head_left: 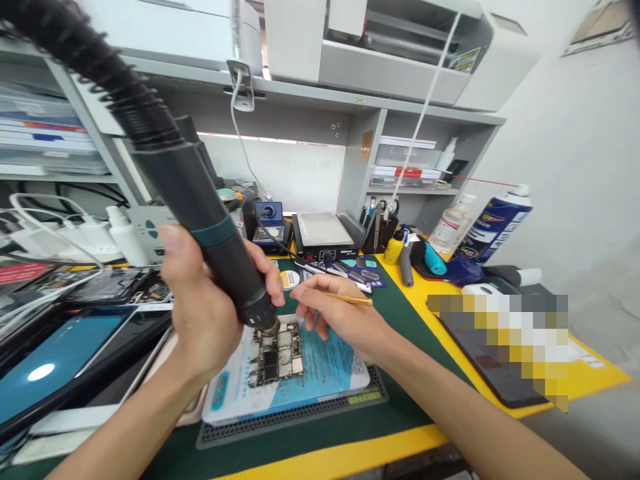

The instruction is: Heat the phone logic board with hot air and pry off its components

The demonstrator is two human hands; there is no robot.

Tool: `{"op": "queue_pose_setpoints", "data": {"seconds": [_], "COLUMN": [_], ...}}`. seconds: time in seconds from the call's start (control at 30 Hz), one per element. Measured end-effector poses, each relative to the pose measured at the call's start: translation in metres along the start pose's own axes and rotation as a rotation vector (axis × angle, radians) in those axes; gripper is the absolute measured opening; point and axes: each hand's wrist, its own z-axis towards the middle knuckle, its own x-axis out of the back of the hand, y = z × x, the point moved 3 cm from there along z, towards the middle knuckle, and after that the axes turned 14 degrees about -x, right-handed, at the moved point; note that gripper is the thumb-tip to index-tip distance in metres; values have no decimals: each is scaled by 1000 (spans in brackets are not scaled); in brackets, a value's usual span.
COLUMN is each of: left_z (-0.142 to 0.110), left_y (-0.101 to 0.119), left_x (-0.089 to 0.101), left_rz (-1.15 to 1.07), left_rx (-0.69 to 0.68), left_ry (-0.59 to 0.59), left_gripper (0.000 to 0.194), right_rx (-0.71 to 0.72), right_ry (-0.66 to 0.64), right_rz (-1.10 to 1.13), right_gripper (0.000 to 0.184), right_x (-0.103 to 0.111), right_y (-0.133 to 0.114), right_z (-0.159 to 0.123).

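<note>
A: What's in the left hand (203,327)?

B: It's wrapped around a thick black hot-air tool (200,193) that slants down from the upper left of the frame, hose attached, to the centre.

A: And the nozzle?

B: Right over the upper part of the circuit board (277,363). I can't tell whether it touches.

A: Where's the board lying?

B: Just below the centre of the frame, flat on a blue-and-white block (335,373). Under that is a grey mat (250,427), then a green mat (405,400) on the yellow desk (350,460).

A: The right hand (345,310)?

B: Right of the nozzle, fingers curled, pinching a slender gold-coloured tool (356,300). I can't make out its tip.

A: Anything at the right of the frame?

B: A yellow bottle (393,248), and farther right a blue spray can (495,223).
</note>
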Motion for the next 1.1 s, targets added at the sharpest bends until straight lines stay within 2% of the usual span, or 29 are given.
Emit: {"op": "queue_pose_setpoints", "data": {"seconds": [0.17,0.47,0.63,0.83,0.97,1.1], "left_z": [-2,-2,-1,-1,-1,-1], "left_y": [-1,-2,-5,-5,-4,-4], "left_x": [1,4,5,5,6,5], "left_rz": [-29,-67,-90,-46,-66,-82], "left_rx": [21,37,40,51,27,13], "left_ry": [-20,-28,-13,-5,-18,-39], "left_gripper": [78,76,74,76,76,77], "right_rx": [-17,-24,23,-33,-29,-24], "right_ry": [-20,11,130,122,91,96], "right_rz": [93,114,-84,-201,-251,-297], "right_gripper": [20,19,32,12,6,8], "right_x": [1,-1,-2,-8,-9,-9], "right_y": [-1,-3,-2,1,1,2], "right_z": [0,-2,-1,-3,-5,-5]}}
